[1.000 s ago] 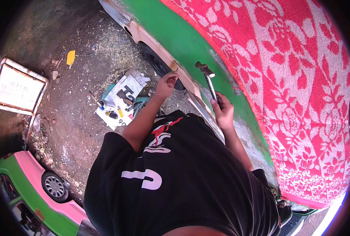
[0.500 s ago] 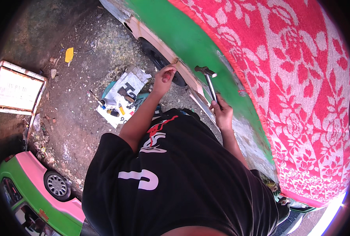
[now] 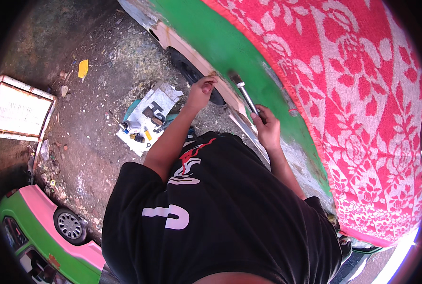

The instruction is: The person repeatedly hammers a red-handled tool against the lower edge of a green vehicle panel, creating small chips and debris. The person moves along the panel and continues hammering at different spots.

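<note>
My left hand is closed on a short reddish-handled tool against the beige lower strip of a green car body, just above a dark tyre. To its right, my right hand grips the shaft of a metal hammer. The hammer's head is motion-blurred over the green panel, a little up and right of my left hand.
A red and white floral cloth covers the car's upper part. Tools and a can lie on white printed sheets on the littered ground. Left stand a rusty-framed white board and a green-and-pink car.
The hammer has swung up and leftward, toward my left hand, its head now blurred. My right hand has risen slightly. My left hand has shifted a little upward since the oldest frame.
</note>
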### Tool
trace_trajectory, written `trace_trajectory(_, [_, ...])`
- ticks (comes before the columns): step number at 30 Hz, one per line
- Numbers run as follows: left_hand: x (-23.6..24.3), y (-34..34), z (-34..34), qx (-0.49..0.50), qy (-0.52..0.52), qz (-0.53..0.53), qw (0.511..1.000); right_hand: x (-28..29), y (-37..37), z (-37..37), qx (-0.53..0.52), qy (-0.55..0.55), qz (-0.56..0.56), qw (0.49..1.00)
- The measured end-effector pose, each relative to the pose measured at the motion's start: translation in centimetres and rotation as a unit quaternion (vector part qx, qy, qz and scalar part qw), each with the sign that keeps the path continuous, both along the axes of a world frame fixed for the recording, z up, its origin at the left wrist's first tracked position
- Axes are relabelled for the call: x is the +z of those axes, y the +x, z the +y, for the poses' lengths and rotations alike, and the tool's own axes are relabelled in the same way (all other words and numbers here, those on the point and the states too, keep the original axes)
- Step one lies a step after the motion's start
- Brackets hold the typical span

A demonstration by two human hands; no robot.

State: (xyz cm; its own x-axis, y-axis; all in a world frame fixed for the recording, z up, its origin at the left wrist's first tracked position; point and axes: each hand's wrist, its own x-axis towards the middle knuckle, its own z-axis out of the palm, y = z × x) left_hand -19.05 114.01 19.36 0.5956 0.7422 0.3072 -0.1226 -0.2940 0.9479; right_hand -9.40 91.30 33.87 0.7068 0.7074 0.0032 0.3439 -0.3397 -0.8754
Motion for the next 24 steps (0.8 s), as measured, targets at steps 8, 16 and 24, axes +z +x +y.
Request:
trace_trajectory(8, [-0.2,0.2,1.0,-0.006,-0.011,0.028,1.000,2.4,0.3,1.7,0.021,-0.018,0.035,0.999])
trace_trajectory(16, [0.1,0.2,2.4,-0.026,0.054,0.106,0.993,2.8,-0.7,3.3,0.184,0.056,-0.192,0.962])
trace_trajectory(24, [-1.2,0.0,2.1,-0.046,-0.071,-0.029,0.996,3.2,-0.1,3.2,0.095,0.048,-0.162,0.981])
